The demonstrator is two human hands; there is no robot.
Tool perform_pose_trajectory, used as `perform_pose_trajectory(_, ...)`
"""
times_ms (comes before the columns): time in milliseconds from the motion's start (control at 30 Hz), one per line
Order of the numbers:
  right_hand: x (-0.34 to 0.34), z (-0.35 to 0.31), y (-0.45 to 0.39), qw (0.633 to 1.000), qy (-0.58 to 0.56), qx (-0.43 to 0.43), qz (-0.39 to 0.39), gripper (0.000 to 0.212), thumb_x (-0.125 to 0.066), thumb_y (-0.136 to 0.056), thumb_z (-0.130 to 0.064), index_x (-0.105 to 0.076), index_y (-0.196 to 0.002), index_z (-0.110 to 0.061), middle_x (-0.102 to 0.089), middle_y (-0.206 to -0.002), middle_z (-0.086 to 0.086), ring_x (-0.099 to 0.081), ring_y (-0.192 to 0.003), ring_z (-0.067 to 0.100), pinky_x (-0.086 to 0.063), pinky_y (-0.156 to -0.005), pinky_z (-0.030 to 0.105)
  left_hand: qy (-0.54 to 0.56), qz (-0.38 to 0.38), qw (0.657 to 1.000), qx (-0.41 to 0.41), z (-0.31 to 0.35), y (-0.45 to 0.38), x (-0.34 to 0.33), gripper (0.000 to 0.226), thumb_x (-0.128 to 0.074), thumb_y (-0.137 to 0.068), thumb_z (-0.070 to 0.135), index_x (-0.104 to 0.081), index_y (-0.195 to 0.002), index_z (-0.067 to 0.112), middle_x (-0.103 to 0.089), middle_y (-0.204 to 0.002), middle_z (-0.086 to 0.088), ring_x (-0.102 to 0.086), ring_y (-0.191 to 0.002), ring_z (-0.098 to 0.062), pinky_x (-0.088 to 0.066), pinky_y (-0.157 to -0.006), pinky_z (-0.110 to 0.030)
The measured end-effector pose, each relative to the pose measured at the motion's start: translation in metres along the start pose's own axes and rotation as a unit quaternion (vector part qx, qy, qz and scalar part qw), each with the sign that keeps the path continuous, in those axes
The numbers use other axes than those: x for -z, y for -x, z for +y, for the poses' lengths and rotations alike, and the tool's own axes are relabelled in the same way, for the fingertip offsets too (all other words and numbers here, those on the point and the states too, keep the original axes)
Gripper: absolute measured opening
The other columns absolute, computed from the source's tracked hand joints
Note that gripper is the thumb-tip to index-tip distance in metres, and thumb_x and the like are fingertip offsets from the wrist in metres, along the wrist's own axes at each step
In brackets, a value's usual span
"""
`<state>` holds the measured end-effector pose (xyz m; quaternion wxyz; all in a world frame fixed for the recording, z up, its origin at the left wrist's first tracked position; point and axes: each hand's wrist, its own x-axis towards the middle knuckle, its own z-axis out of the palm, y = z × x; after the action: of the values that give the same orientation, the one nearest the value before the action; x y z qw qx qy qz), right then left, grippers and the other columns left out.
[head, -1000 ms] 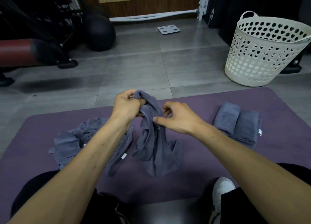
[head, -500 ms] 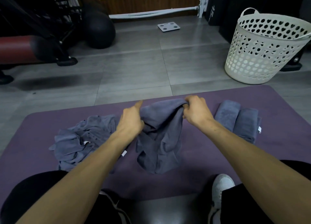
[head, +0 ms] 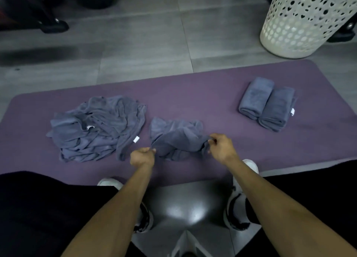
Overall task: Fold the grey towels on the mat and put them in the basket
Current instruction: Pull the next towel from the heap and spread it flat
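A crumpled grey towel (head: 176, 136) lies at the middle of the purple mat (head: 193, 92). My left hand (head: 142, 156) pinches its near left corner and my right hand (head: 222, 147) pinches its near right corner, the edge stretched between them just above the mat. A heap of loose grey towels (head: 96, 127) sits to the left. Two folded grey towels (head: 267, 104) lie side by side at the right of the mat. The white perforated basket (head: 301, 21) stands on the floor beyond the mat's far right corner.
Grey tiled floor (head: 144, 44) lies past the mat. Dark gym equipment feet (head: 52, 24) stand at the far left. My white shoes (head: 249, 164) and dark-clad knees sit at the mat's near edge, with a shiny round grey object (head: 185, 208) between them.
The towel went from bunched upright in both hands to spread low over the mat. My hands moved apart and toward me, each now at a near corner. The view tilted downward.
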<state>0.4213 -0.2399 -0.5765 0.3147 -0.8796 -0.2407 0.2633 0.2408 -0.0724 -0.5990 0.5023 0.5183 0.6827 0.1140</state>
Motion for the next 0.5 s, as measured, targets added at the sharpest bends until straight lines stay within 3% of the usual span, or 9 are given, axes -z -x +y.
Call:
perform_pose_trajectory(100, 0.004, 0.001, 0.003, 0.997, 0.037, 0.033, 0.060, 0.020, -0.054, -0.091, -0.013, -0.063, -0.075, -0.005, -0.059, -0.066, 0.014, -0.054, -0.065, 0.031, -0.051, -0.069, 0.042, 0.023, 0.043, 0.993, -0.103, -0.013, 0.011, -0.008, 0.018, -0.077, -0.077, 0.009, -0.074, -0.091, 0.000, -0.073, -0.090, -0.018, -0.069, -0.088, -0.032, -0.054, -0.082, -0.036)
perform_pose_trajectory(200, 0.012, 0.001, 0.003, 0.990, -0.021, 0.020, 0.136, 0.024, -0.058, -0.093, -0.020, -0.064, -0.075, -0.004, -0.054, -0.058, 0.008, -0.049, -0.056, 0.018, -0.046, -0.058, 0.035, -0.015, 0.064, 0.978, -0.198, -0.021, 0.014, -0.003, 0.013, -0.075, -0.080, 0.012, -0.074, -0.090, 0.005, -0.072, -0.081, -0.016, -0.068, -0.073, -0.026, -0.054, -0.072, -0.033)
perform_pose_trajectory(267, 0.012, -0.005, 0.005, 0.978, -0.162, -0.009, 0.133, 0.022, -0.054, -0.096, -0.015, -0.063, -0.080, -0.004, -0.056, -0.058, 0.006, -0.050, -0.043, 0.010, -0.046, -0.049, 0.031, 0.038, 0.060, 0.979, -0.189, -0.019, 0.018, 0.001, 0.004, -0.067, -0.088, 0.012, -0.066, -0.090, 0.010, -0.066, -0.075, -0.013, -0.063, -0.055, -0.025, -0.052, -0.052, -0.029)
perform_pose_trajectory(333, 0.014, -0.016, 0.007, 0.945, -0.303, -0.031, 0.116, 0.020, -0.048, -0.100, -0.011, -0.063, -0.086, -0.009, -0.060, -0.065, 0.006, -0.054, -0.038, 0.005, -0.047, -0.041, 0.024, 0.162, 0.043, 0.978, -0.121, -0.010, 0.017, 0.004, 0.012, -0.056, -0.095, 0.008, -0.049, -0.088, 0.015, -0.057, -0.076, -0.006, -0.062, -0.046, -0.020, -0.046, -0.037, -0.024)
perform_pose_trajectory(400, 0.023, -0.029, 0.005, 0.910, -0.394, -0.039, 0.124, 0.023, -0.047, -0.100, -0.010, -0.062, -0.086, -0.017, -0.063, -0.072, 0.005, -0.062, -0.046, 0.004, -0.048, -0.041, 0.020, 0.253, 0.018, 0.963, -0.093, 0.012, 0.014, 0.012, 0.021, -0.050, -0.097, 0.004, -0.042, -0.084, 0.018, -0.053, -0.075, -0.005, -0.064, -0.044, -0.012, -0.047, -0.035, -0.023)
perform_pose_trajectory(500, 0.053, -0.055, -0.005, 0.855, -0.489, -0.053, 0.165, 0.018, -0.049, -0.100, -0.012, -0.061, -0.087, -0.015, -0.062, -0.079, 0.004, -0.067, -0.058, 0.002, -0.054, -0.048, 0.020, 0.319, 0.003, 0.938, -0.134, 0.066, 0.012, 0.031, 0.021, -0.052, -0.096, 0.003, -0.043, -0.086, 0.018, -0.054, -0.083, -0.008, -0.065, -0.047, -0.006, -0.052, -0.041, -0.022)
